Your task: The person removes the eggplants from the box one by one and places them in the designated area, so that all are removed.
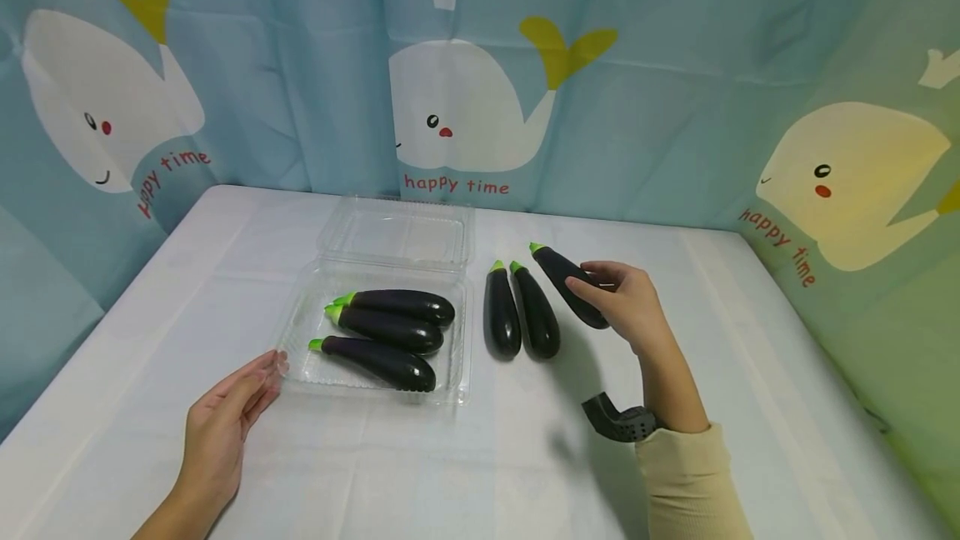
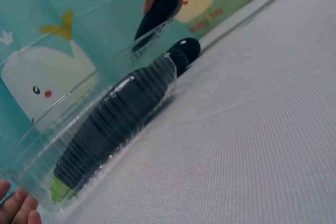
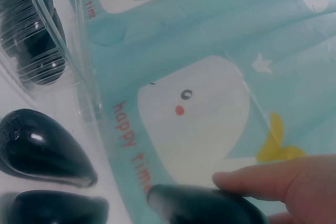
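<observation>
My right hand (image 1: 626, 302) grips an eggplant (image 1: 562, 273) near its fat end, green stem pointing to the back left. In the left wrist view this eggplant (image 2: 157, 17) hangs above the table, behind the container's wall. Two more eggplants (image 1: 503, 315) (image 1: 537, 315) lie side by side just left of it. A clear plastic container (image 1: 300, 307) stands open, with three eggplants (image 1: 382, 362) lying in it, stems to the left. At its front left corner my left hand (image 1: 225, 419) pinches the rim between thumb and fingers.
The container's hinged lid (image 1: 397, 232) is folded back toward the table's far edge. A white cloth covers the table (image 1: 420, 473). Behind it and along the sides hangs a blue-green curtain (image 1: 322, 65) printed with whales. A black strap (image 1: 618, 419) is on my right wrist.
</observation>
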The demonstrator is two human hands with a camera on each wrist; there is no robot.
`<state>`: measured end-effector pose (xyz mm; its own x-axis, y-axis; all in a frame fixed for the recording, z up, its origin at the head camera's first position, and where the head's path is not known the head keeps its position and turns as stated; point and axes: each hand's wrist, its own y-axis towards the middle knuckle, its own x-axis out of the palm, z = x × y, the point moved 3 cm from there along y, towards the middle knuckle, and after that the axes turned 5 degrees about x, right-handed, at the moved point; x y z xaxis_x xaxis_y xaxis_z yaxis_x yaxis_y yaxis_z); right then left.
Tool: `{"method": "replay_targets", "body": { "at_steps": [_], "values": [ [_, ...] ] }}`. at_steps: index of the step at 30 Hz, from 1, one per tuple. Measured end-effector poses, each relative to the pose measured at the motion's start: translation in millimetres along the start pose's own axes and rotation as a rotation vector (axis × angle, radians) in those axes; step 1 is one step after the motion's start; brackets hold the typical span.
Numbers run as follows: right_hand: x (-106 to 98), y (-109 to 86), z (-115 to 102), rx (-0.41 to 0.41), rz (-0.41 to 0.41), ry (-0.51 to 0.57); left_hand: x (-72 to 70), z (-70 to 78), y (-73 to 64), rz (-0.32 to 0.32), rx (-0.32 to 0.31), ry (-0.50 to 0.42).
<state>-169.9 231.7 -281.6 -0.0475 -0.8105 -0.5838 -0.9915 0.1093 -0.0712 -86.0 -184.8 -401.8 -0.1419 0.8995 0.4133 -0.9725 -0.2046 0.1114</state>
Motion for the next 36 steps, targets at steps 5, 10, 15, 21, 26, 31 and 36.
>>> {"method": "replay_targets", "body": {
  "at_steps": [5, 10, 15, 21, 26, 31, 36],
  "values": [
    [1, 2.7, 4, 0.005, 0.012, -0.049, -0.1, 0.1, -0.3, -0.006, 0.004, 0.001],
    [4, 7.2, 10, 0.019, 0.002, -0.096, 0.1, 0.5, -0.2, -0.005, -0.002, 0.001],
    [5, 11.1, 16, 0.034, -0.008, -0.111, 0.1, 0.6, -0.1, -0.006, 0.0, 0.008],
    [7, 16.3, 21, 0.043, -0.014, -0.121, 0.0, 0.6, 0.5, -0.003, -0.003, 0.007],
    [9, 20.3, 27, 0.07, -0.035, -0.133, 0.1, 0.5, 0.4, -0.006, -0.006, 0.003],
    [11, 23.0, 31, 0.089, -0.048, -0.161, 1.0, 0.7, 1.1, -0.02, 0.013, -0.015],
    [14, 25.1, 33, 0.112, -0.075, -0.187, 0.9, 0.6, 0.9, -0.021, 0.016, -0.014]
  ]
}}
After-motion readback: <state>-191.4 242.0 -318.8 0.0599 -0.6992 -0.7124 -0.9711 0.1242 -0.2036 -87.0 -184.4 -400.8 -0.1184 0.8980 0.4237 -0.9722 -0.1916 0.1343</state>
